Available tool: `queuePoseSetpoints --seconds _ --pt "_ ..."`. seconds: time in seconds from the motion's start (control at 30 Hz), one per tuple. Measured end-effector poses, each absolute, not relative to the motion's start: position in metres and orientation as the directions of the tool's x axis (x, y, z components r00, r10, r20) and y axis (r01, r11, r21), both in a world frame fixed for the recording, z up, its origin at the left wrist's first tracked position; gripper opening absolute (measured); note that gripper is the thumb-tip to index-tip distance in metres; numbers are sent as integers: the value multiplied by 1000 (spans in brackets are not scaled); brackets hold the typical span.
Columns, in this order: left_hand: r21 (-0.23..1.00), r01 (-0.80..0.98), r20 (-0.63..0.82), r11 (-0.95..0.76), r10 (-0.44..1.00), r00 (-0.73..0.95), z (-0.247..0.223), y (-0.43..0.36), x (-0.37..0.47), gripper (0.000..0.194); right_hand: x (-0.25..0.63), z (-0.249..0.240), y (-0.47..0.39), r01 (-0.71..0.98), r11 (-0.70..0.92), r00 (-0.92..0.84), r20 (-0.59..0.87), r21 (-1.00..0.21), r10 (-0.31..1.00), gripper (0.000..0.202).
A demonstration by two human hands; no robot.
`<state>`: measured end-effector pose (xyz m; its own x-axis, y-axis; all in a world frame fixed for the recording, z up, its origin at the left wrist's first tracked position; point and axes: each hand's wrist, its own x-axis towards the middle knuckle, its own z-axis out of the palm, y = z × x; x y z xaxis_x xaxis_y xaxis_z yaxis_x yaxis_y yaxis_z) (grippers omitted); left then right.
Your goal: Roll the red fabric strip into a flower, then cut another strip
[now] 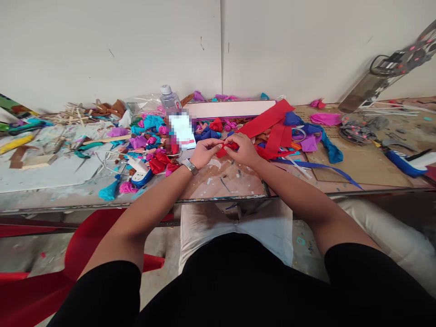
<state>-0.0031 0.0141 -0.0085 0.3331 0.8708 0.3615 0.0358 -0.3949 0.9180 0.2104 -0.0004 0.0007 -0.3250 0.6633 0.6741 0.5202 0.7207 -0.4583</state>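
Both of my hands meet over the middle of the table, pinching a small piece of red crepe paper (223, 151) between them. My left hand (204, 152), with a metal watch on its wrist, grips the paper's left side. From the right, my right hand (242, 150) has its thumb and fingers closed on the same piece. Long red crepe paper strips (270, 120) lie just beyond and to the right of my right hand. Left of my left hand, a lit phone (182, 131) leans among crumpled paper flowers (160, 161) in red, pink, blue and purple.
A clear bottle (169, 101) stands behind the phone. Blue-and-white glue dispensers (141, 175) lie at left and far right. Thin wooden sticks (76, 112) are heaped back left. Cardboard (357, 168) covers the right side, near a dark tilted bottle (366, 88). The table's front edge (221, 200) crosses before me.
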Motion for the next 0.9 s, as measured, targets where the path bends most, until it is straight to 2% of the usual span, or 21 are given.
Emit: queuePoseSetpoints --seconds 0.23,0.47,0.63,0.9 --pt "918 45 360 -395 873 329 -13 17 -3 55 212 0 1 495 744 -326 698 -449 638 23" --pt "917 58 354 -396 871 341 -12 16 -4 52 213 -2 5 484 731 -310 687 -480 657 38" --pt "936 -23 338 -351 881 330 -12 16 -2 54 213 0 3 472 708 -289 666 -525 687 39" --pt "942 -43 329 -333 887 324 -13 18 -1 55 214 1 3 440 755 -383 659 -486 647 44"
